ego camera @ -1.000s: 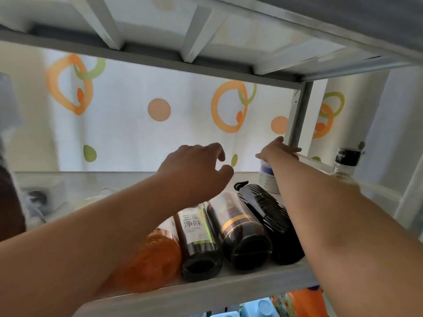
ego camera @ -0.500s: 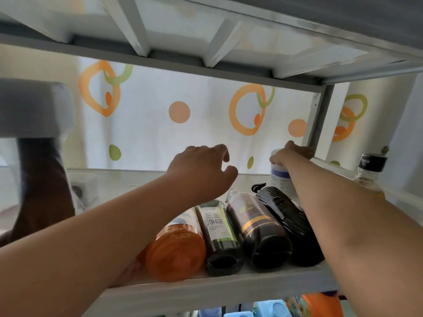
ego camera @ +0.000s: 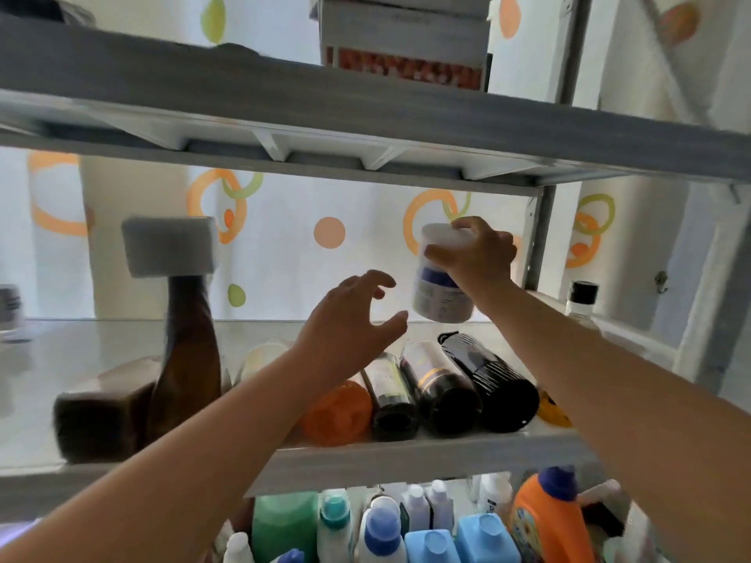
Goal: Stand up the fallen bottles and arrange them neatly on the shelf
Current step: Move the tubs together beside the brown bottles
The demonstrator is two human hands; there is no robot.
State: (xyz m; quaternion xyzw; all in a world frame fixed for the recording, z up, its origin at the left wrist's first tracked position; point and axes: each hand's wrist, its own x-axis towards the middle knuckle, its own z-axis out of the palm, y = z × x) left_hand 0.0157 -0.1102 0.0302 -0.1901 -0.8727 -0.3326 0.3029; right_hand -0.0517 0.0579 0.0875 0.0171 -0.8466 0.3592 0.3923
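My right hand [ego camera: 477, 256] grips a white bottle with a blue label [ego camera: 437, 286] and holds it in the air above the shelf [ego camera: 406, 453]. My left hand [ego camera: 351, 323] hovers just left of it, fingers spread, holding nothing. Below the hands several bottles lie on their sides in a row: an orange one [ego camera: 337, 416], a dark one with a pale label [ego camera: 392, 400], a dark one with a gold band [ego camera: 441, 396] and a ribbed black one [ego camera: 498, 386]. A tall brown bottle with a white cap [ego camera: 185, 339] stands at the left.
A brown bottle [ego camera: 101, 412] lies at the shelf's left front. A clear bottle with a black cap [ego camera: 581, 302] stands at the right, past the metal post [ego camera: 538, 237]. The shelf below holds several detergent bottles [ego camera: 544, 518]. Boxes [ego camera: 406, 34] sit on the upper shelf.
My right hand has closed on the white bottle at the back and lifted it off the shelf. My left hand stays open beside it. The view has dropped back, showing the shelves above and below.
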